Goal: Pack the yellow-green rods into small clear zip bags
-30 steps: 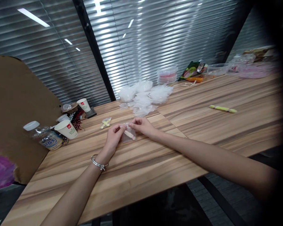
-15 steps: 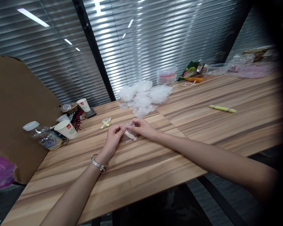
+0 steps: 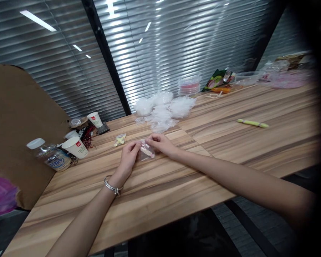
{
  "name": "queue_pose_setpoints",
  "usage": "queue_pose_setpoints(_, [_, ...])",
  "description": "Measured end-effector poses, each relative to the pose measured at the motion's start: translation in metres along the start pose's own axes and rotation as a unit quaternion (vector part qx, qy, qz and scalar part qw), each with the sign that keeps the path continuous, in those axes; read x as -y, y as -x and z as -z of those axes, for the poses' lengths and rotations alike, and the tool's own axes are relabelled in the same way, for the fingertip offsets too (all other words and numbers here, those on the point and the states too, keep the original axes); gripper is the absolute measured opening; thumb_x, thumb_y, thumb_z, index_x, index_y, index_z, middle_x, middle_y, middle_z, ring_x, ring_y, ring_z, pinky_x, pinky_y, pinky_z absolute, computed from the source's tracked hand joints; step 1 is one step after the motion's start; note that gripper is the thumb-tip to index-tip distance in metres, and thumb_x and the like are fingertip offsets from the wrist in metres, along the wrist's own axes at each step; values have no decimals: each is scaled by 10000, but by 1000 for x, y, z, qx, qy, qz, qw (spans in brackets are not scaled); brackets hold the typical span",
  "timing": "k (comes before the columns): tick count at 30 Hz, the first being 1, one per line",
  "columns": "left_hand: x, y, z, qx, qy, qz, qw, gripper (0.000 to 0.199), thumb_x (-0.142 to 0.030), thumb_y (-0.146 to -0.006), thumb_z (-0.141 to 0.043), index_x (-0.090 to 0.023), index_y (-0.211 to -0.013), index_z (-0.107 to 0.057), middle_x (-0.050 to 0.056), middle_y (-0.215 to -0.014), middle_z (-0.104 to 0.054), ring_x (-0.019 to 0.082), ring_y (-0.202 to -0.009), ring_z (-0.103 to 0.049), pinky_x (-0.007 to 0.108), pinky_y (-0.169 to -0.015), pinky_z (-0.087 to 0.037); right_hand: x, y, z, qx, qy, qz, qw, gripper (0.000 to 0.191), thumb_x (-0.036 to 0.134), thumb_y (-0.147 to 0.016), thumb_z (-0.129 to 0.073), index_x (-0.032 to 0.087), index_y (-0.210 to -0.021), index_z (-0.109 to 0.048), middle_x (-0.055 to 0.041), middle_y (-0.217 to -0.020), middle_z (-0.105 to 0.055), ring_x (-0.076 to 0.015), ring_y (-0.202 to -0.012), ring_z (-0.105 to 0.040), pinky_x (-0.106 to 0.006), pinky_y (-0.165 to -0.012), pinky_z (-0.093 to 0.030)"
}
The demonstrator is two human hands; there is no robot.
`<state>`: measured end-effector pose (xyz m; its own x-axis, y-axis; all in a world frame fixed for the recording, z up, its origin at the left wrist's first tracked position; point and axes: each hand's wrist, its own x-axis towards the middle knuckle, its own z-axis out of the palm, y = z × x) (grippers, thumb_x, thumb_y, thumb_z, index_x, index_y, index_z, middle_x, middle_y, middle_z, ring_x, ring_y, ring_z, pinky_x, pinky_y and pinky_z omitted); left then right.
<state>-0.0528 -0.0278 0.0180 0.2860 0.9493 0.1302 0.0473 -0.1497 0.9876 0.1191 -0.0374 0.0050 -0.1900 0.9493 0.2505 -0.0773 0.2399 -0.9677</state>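
In the head view, the left hand [image 3: 128, 155] and right hand [image 3: 162, 144] are pinching a small bag [image 3: 143, 156] by its far end. It is glinting, clear and creased, around a pale, pink-tipped piece [image 3: 149, 153], sitting between the tabletop's [image 3: 160, 192] near and far edges.

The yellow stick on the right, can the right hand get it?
Probably yes: I see nothing standing between the right hand and the yellow stick, though the hand would likely need to let go of the small clear bag first.
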Motion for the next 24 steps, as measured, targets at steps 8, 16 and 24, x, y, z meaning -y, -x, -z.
queue_pose_setpoints(8, [5, -3, 0, -17, 9, -14, 1000, 358, -467, -742, -619, -155, -915, -655, 27, -867, -656, 94, -739, -557, 180, -675, -426, -5, -4, 4, -45, 61, 53, 996, 402, 517, -779, -572, 119, -724, -558, -4, -671, -527, -78, -606, -448, -202, -580, -363])
queue_pose_setpoints(16, [0, -1, -4, 40, 18, 3, 999, 365, -446, -716, -668, -157, -937, -638, 38, -912, -669, 92, -767, -584, 178, -711, -443, 5, -3, 6, -110, 45, 78, 990, 362, 474, -783, -586, 129, -684, -545, -9, -668, -527, -90, -642, -462, -211, -625, -374])
queue_pose_setpoints(24, [5, -4, -1, 17, 32, -10, 999, 344, -423, -672, -719, -140, -837, -615, 33, -850, -671, 94, -746, -597, 190, -723, -455, -1, -5, 6, -60, 27, 81, 995, 367, 486, -817, -550, 127, -746, -535, -4, -703, -524, -77, -641, -461, -199, -604, -371])
